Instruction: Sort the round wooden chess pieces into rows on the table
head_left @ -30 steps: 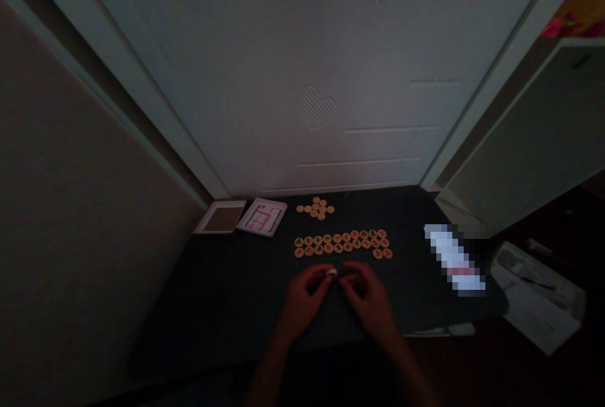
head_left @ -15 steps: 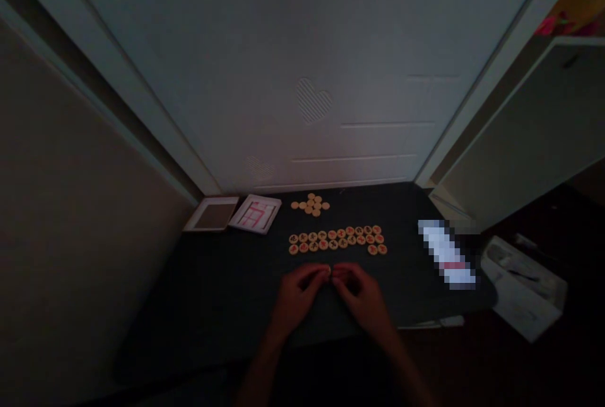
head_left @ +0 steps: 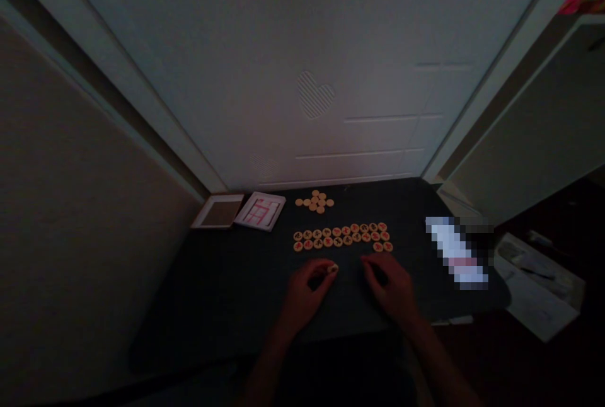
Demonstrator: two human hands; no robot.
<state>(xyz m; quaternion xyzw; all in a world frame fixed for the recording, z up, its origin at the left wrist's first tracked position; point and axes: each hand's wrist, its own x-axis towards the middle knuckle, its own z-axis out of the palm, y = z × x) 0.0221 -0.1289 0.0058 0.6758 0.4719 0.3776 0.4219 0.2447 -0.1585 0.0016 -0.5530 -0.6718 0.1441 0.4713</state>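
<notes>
A round wooden Chinese chess piece [head_left: 333, 268] is pinched between the thumb and fingertips of my left hand [head_left: 308, 287], just above the dark table. To the right, my right hand [head_left: 388, 282] hovers low with curved fingers and the thumb a little apart; no piece shows in it. Beyond both hands lie rows of Chinese chess pieces [head_left: 337, 242], face up with red or black characters. The nearest row has a gap towards its right end, with two pieces past it. Farther back, a small cluster of plain-faced pieces [head_left: 321, 203] lies loosely together.
At the back left sit an open shallow box [head_left: 201, 213] and, beside it, a white box lid [head_left: 271, 220] with red markings. A blurred-out bright object [head_left: 456, 254] lies on the right of the table [head_left: 212, 293]. A white box [head_left: 539, 306] stands beyond the right edge.
My hands have parted: the right has moved away to the right, while the left keeps the chess piece. The whole view has shifted slightly.
</notes>
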